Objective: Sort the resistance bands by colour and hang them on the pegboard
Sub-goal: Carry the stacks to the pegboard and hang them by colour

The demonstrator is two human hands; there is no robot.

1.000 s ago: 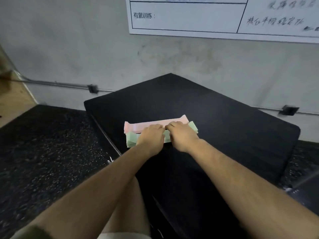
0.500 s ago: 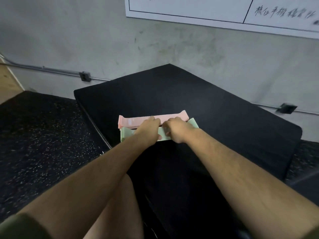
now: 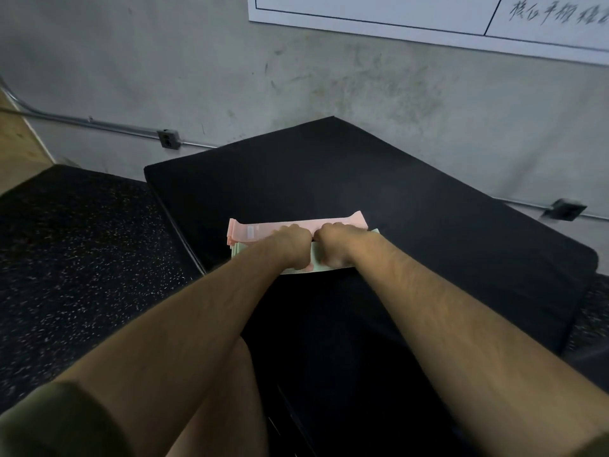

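Note:
A flat stack of pink resistance bands point(image 3: 253, 229) lies on the black padded platform point(image 3: 428, 232), with pale green bands point(image 3: 324, 267) stacked just in front of it. My left hand point(image 3: 291, 247) and my right hand point(image 3: 336, 247) sit side by side on the middle of the stacks, fingers curled down onto the bands. Both hands seem to grip the green bands, whose near edge is lifted slightly. The fingertips are hidden under the knuckles. No pegboard is in view.
The platform's left edge drops to a speckled rubber floor point(image 3: 75, 258). A grey wall point(image 3: 230, 70) with a conduit and an outlet box point(image 3: 168, 138) runs behind. A whiteboard point(image 3: 428, 18) hangs at the top right. My bare knee point(image 3: 227, 407) is below the arms.
The camera has tilted a little. Both hands have curled more tightly and pulled the green bands toward me, so their near edge now shows below the hands.

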